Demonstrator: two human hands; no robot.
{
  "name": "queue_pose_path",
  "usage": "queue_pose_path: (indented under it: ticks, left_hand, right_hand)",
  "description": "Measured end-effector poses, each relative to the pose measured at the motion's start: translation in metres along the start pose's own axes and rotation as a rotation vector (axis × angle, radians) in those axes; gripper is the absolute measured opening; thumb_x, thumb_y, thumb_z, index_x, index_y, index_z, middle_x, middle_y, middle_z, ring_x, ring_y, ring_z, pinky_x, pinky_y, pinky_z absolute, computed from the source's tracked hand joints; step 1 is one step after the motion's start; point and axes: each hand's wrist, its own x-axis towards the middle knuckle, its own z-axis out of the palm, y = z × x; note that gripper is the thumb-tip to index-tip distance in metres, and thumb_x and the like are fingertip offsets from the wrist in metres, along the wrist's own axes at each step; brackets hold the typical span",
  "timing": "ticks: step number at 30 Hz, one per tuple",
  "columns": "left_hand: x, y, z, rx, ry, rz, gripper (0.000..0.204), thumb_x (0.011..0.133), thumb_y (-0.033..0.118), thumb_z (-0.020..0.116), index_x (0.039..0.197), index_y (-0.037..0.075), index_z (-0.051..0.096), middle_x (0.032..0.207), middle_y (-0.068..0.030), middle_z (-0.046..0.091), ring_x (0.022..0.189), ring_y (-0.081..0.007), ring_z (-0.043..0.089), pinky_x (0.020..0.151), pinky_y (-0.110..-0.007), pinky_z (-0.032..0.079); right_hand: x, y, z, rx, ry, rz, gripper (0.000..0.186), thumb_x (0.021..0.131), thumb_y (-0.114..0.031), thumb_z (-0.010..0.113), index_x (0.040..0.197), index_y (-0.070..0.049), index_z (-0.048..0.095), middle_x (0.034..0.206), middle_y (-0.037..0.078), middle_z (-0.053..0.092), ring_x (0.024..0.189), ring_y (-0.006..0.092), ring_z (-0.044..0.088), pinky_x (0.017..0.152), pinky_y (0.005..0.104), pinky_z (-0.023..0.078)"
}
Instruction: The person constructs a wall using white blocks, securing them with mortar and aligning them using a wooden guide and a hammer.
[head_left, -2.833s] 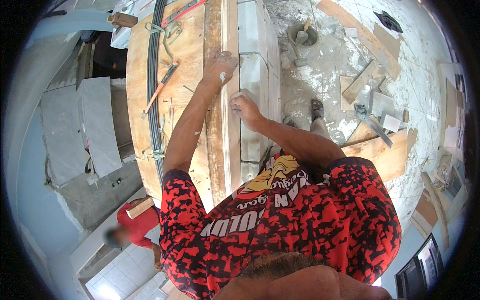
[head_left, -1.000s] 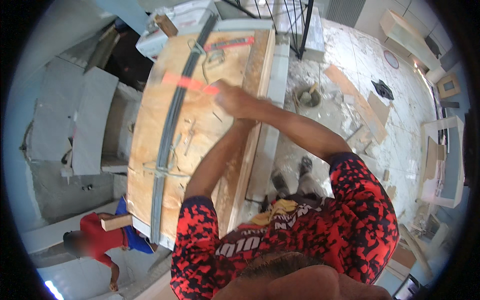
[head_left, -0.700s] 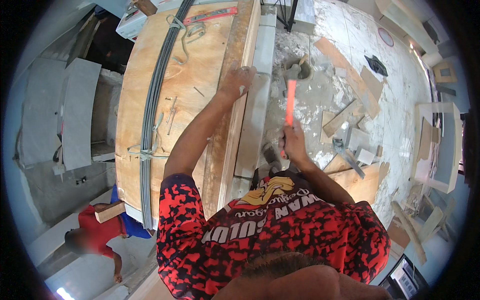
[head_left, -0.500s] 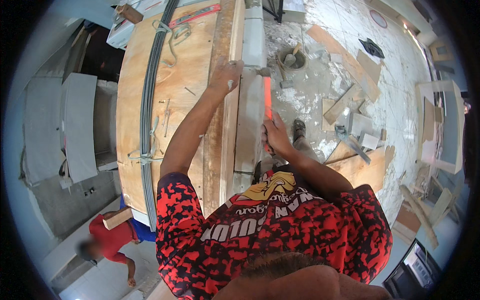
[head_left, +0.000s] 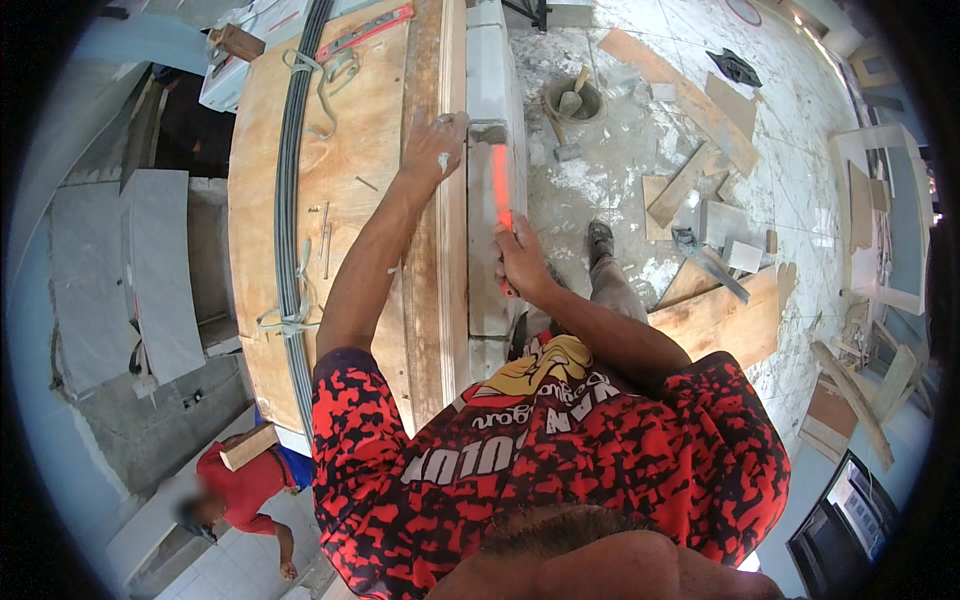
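Note:
My right hand [head_left: 522, 258] is closed around the orange handle of a hammer [head_left: 502, 182]. The hammer's head lies over the grey block ledge, close to the outer side of a wooden batten [head_left: 452, 230]. At that batten's top edge is my left hand [head_left: 435, 148], its fingers curled together. Whatever they pinch is too small to make out. Beneath my left forearm spreads a plywood panel [head_left: 375, 100], with a few loose nails [head_left: 325, 240] on it.
A bundle of grey rods [head_left: 290, 200], tied with cord, runs along the plywood beside a red level [head_left: 365, 32]. On the floor at right stand a bucket [head_left: 598, 108] with a trowel, a mallet [head_left: 566, 150] and scattered boards [head_left: 715, 320]. Another person [head_left: 240, 480] is at lower left.
The hammer has swung leftward with my right hand, its head coming nearer the batten. My left hand remains at the batten's edge. The whole view has shifted slightly.

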Motion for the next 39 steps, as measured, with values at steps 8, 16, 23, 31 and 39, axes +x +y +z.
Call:
queue_pose_path:
  ticks: [8,16,23,31,39]
  left_hand:
    - [-0.002,0.0,0.005,-0.088,0.081,0.0,0.018,0.082,0.004,0.052,0.099,0.006,0.048,0.086,-0.0126,0.067,0.1,-0.027,0.062,0.099,-0.057,0.029]
    - [0.0,0.004,-0.007,-0.119,-0.094,-0.078,0.02,0.082,0.0,0.05,0.102,0.004,0.047,0.096,-0.0141,0.066,0.108,-0.0303,0.059,0.101,-0.062,0.028]
    - [0.001,0.004,-0.005,-0.136,-0.138,-0.125,0.019,0.083,0.0,0.047,0.102,0.005,0.048,0.097,-0.0147,0.066,0.11,-0.0302,0.058,0.103,-0.06,0.025]
    - [0.0,0.003,-0.001,-0.198,-0.045,-0.115,0.021,0.085,-0.001,0.044,0.104,0.006,0.048,0.097,-0.0165,0.067,0.11,-0.0312,0.059,0.103,-0.059,0.025]
    - [0.001,0.004,-0.005,-0.185,-0.064,-0.118,0.02,0.085,0.001,0.045,0.104,0.005,0.048,0.099,-0.0172,0.067,0.109,-0.0316,0.059,0.105,-0.064,0.022]
  right_hand:
    - [-0.003,-0.005,-0.001,-0.021,-0.004,0.028,0.027,0.1,-0.024,0.044,0.124,-0.014,0.041,0.075,0.001,0.045,0.049,0.011,0.045,0.041,0.028,0.042]
    - [-0.004,-0.002,-0.005,-0.015,-0.006,0.018,0.018,0.1,-0.025,0.046,0.113,-0.013,0.044,0.073,0.001,0.046,0.049,0.0099,0.044,0.041,0.0282,0.041]
    - [-0.006,-0.006,-0.004,-0.079,-0.045,0.076,0.015,0.1,-0.025,0.046,0.109,-0.013,0.044,0.072,0.0,0.045,0.048,0.0097,0.045,0.04,0.0277,0.041]
    - [-0.006,-0.015,-0.01,-0.01,-0.003,0.039,0.016,0.1,-0.024,0.044,0.11,-0.012,0.043,0.072,0.0,0.046,0.048,0.0087,0.045,0.037,0.0272,0.04]
    - [-0.002,-0.011,-0.012,0.001,0.003,-0.049,0.02,0.1,-0.027,0.046,0.109,-0.009,0.043,0.072,0.0,0.046,0.047,0.0096,0.045,0.038,0.0274,0.041]
